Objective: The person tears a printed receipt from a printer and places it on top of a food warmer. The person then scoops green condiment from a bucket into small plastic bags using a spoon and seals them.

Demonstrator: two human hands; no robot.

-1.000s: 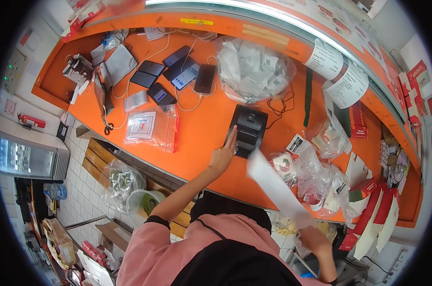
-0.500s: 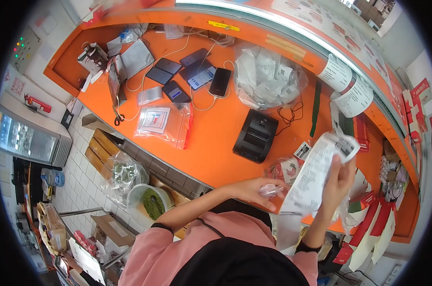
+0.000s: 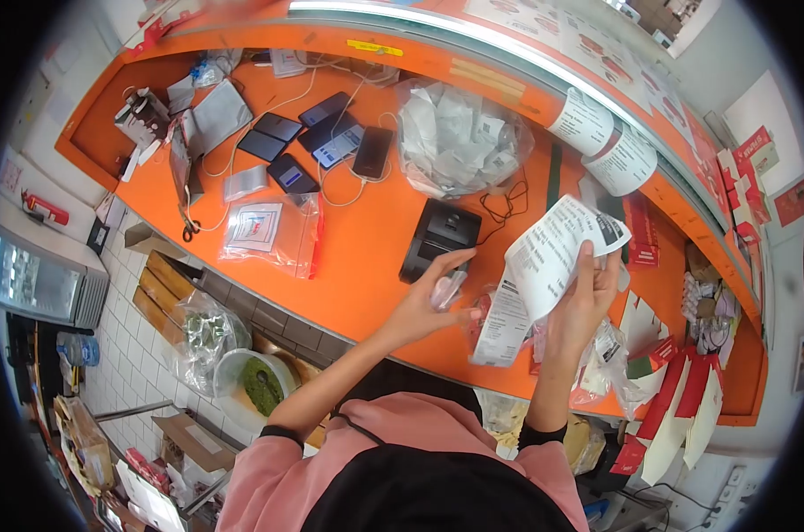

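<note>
My right hand (image 3: pixel 586 297) pinches a long printed receipt strip (image 3: pixel 548 257) near its upper right part. The paper curls, and its lower end (image 3: pixel 501 332) hangs down toward the left. My left hand (image 3: pixel 424 306) is curled around a small clear plastic thing (image 3: pixel 448 290), whose kind I cannot make out. The fingers and thumb of this hand point toward the receipt, apart from it. Just beyond the left hand stands a black receipt printer (image 3: pixel 440 238). A plastic-wrapped red package lies partly hidden behind the hanging paper.
Several phones (image 3: pixel 373 152) with cables lie on the orange counter (image 3: pixel 349 284). A clear bag of crumpled paper (image 3: pixel 462 137) sits behind the printer. Receipts (image 3: pixel 621 164) hang from the shelf edge. Red and white cartons (image 3: pixel 677 399) stand right; a tub of green food (image 3: pixel 258 386) is lower left.
My left hand has lifted away from the receipt toward the printer, still with the clear thing. The strip, stretched out before, is now bent over in my right hand. The view has shifted slightly.
</note>
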